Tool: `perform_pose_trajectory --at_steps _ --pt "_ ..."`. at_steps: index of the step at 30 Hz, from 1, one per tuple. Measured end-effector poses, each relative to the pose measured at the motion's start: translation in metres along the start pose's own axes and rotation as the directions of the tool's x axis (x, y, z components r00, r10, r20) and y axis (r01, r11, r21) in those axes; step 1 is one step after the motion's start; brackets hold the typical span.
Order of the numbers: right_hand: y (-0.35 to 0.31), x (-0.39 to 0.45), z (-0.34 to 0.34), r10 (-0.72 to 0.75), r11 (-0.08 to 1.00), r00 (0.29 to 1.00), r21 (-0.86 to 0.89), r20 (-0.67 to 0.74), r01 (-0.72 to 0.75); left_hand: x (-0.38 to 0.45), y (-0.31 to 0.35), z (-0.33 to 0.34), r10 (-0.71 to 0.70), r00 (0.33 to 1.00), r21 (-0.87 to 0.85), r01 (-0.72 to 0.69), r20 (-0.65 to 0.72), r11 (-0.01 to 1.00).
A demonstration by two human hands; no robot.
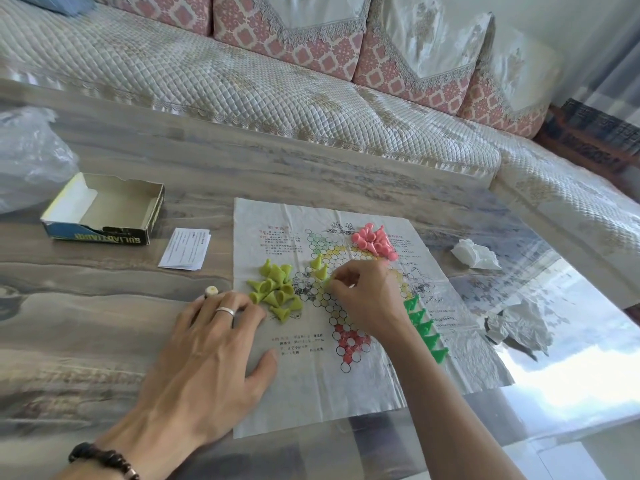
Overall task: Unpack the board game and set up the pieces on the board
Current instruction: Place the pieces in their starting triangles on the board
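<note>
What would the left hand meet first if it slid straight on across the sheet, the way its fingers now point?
Most likely the heap of yellow-green pieces. The left hand lies flat on the paper board, fingers pointing up and slightly right; the fingertips already sit at the heap's near edge, perhaps touching.

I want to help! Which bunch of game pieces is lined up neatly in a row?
The dark green pieces, beside the right hand's wrist, lie in a tidy line. The yellow-green pieces and pink pieces are just jumbled heaps.
</note>
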State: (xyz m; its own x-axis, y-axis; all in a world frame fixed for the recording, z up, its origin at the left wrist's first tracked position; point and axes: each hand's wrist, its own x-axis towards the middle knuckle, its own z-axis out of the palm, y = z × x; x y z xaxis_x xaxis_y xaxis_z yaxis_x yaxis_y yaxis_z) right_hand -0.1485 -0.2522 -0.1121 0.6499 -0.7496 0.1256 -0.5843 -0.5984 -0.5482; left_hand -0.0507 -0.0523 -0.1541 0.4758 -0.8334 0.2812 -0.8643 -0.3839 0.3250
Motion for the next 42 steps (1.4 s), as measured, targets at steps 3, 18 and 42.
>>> perform_pose_trajectory --at_steps 3,18,42 --pt "-0.003 0.005 -0.002 0.004 0.999 0.998 -0.037 0.068 -0.001 0.0 0.0 0.0 0.002 1.0 -0.004 -0.002 -0.006 1.0" --pt "0.0 0.007 -0.036 -0.019 0.999 0.998 -0.041 0.066 0.021 -0.001 -0.002 0.003 -0.01 1.0 0.0 0.01 0.012 1.0" --pt "-0.028 -0.047 0.017 -0.309 0.943 0.944 -0.087 0.115 0.32 0.0 -0.001 -0.001 -0.008 1.0 0.005 0.008 0.022 1.0"
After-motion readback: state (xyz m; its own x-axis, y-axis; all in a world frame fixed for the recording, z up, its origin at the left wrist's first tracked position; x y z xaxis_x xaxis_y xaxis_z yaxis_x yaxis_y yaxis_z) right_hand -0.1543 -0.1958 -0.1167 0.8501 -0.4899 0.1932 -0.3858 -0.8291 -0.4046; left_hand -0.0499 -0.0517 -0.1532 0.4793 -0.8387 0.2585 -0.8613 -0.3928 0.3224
